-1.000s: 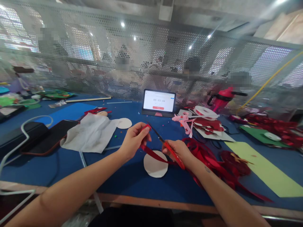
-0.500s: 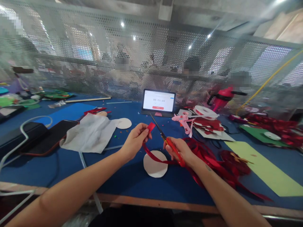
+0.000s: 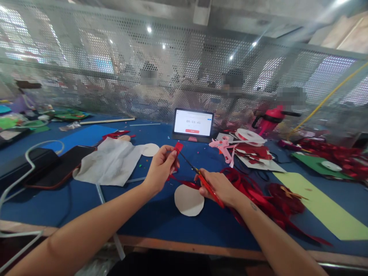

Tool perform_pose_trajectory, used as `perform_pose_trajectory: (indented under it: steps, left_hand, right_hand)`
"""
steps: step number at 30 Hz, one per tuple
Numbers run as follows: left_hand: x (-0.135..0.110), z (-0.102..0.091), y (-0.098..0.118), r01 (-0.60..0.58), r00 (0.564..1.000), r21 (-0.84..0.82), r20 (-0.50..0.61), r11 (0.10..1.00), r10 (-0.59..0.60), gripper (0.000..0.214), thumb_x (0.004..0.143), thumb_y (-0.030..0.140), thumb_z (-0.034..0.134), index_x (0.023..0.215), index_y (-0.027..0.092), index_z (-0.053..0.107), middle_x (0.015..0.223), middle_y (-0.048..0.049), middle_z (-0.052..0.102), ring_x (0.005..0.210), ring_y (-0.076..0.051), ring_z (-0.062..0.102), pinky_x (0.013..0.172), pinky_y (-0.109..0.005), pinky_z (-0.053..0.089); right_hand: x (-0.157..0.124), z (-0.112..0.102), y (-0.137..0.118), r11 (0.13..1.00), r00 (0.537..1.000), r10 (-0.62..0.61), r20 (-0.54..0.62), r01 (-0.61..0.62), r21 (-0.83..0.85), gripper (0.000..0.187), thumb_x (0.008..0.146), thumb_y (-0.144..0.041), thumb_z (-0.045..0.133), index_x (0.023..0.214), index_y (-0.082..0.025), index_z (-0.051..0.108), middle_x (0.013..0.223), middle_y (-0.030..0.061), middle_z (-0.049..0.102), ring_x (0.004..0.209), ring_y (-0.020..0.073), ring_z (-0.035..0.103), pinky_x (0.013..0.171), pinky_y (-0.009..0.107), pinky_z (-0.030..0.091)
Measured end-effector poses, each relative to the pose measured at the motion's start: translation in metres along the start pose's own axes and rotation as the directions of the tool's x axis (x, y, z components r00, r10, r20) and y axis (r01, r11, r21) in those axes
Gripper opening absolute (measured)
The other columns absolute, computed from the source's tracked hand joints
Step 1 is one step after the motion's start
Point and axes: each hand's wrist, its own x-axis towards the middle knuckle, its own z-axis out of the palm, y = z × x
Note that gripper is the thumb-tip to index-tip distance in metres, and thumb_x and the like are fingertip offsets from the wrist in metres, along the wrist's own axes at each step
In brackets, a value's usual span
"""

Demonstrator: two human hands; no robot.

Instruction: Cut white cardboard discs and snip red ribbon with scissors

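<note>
Between thumb and fingers, my left hand (image 3: pixel 161 168) pinches the end of a red ribbon (image 3: pixel 178 147), whose tip sticks up past the fingertips. My right hand (image 3: pixel 217 186) grips scissors with red handles (image 3: pixel 211 189). Their dark blades point up and left, with the tips at the ribbon by my left fingers; whether they touch it I cannot tell. The ribbon trails down behind the scissors toward a tangled heap of red ribbon (image 3: pixel 258 203) at the right. Below both hands a pale round disc (image 3: pixel 189 201) lies flat on the blue table.
A tablet (image 3: pixel 193 123) showing a timer stands at the back. Right of it are a pink glue gun (image 3: pixel 225 147), a white spool (image 3: pixel 250 137) and a yellow sheet (image 3: pixel 322 207). At left lie a whitish cloth (image 3: pixel 110 163), another white disc (image 3: pixel 151 150) and a phone (image 3: pixel 64 165).
My left hand has moved slightly left and up with the ribbon end. The scissors have shifted left and tilted lower, bringing their tips to the ribbon.
</note>
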Motion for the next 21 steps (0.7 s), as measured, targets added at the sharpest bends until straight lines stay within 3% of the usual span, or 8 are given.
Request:
perform_pose_trajectory:
  steps: [5,12,21]
  left_hand:
    - [0.0,0.001,-0.0009,0.006,0.999,0.019,0.037,1.0,-0.007,0.017,0.081,0.033,0.055,0.078,0.018,0.047,0.053,0.0053,0.051,0.043,-0.003,0.038,0.042,-0.015,0.028]
    - [-0.0023,0.0008,-0.0005,0.019,0.997,0.133,0.072,0.991,-0.029,0.021,0.081,0.036,0.054,0.074,0.017,0.048,0.054,0.0034,0.053,0.044,-0.004,0.039,0.043,-0.017,0.026]
    - [-0.003,0.0022,0.0019,0.014,0.998,0.138,0.065,0.99,-0.023,0.021,0.08,0.035,0.055,0.073,0.016,0.048,0.053,0.0032,0.051,0.048,-0.006,0.043,0.043,-0.017,0.026]
  right_hand:
    - [-0.0002,-0.001,-0.0014,1.0,1.0,0.002,-0.001,-0.002,0.006,0.043,0.083,-0.054,0.041,0.1,-0.015,0.048,0.077,0.0081,0.062,0.069,0.0227,0.06,0.059,0.027,0.037]
    - [0.0009,0.0007,0.0009,0.999,1.0,0.001,-0.001,-0.001,-0.036,0.047,0.084,-0.058,0.036,0.1,-0.015,0.049,0.078,0.0091,0.063,0.069,0.0235,0.061,0.058,0.027,0.036]
    - [0.002,0.0019,0.0031,0.999,1.0,-0.015,-0.001,0.015,-0.053,0.045,0.086,-0.056,0.035,0.1,-0.016,0.05,0.078,0.0086,0.064,0.067,0.022,0.06,0.058,0.026,0.035]
